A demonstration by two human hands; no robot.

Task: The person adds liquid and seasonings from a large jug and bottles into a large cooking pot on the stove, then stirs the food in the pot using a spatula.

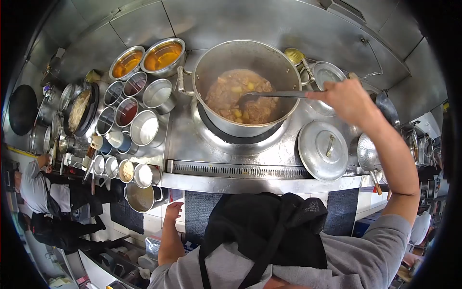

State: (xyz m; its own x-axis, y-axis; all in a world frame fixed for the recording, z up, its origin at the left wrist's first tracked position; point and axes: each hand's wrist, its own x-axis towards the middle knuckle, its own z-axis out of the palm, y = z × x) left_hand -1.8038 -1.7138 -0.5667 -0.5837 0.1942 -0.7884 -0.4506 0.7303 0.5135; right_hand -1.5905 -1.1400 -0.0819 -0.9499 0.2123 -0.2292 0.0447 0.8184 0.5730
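Note:
My right hand [349, 98] is closed around the handle of a long dark ladle [279, 94]. The ladle's head dips into a brown stew [226, 94] with pale yellow chunks and pieces that look like meat. This stew fills the lower part of a large two-handled metal pot [240, 129], which sits on a round burner. Below the counter's front edge, my left hand [174, 211] hangs with its fingers loosely bent and nothing visible in it. Close by it is a metal pot [141, 200] with pale contents.
A round metal lid [321, 153] lies right of the burner, near a perforated skimmer [367, 151]. Left stand several metal canisters [144, 127] and two bowls of amber liquid [162, 57]. A wok [82, 111] is further left. Another person [33, 183] stands at far left.

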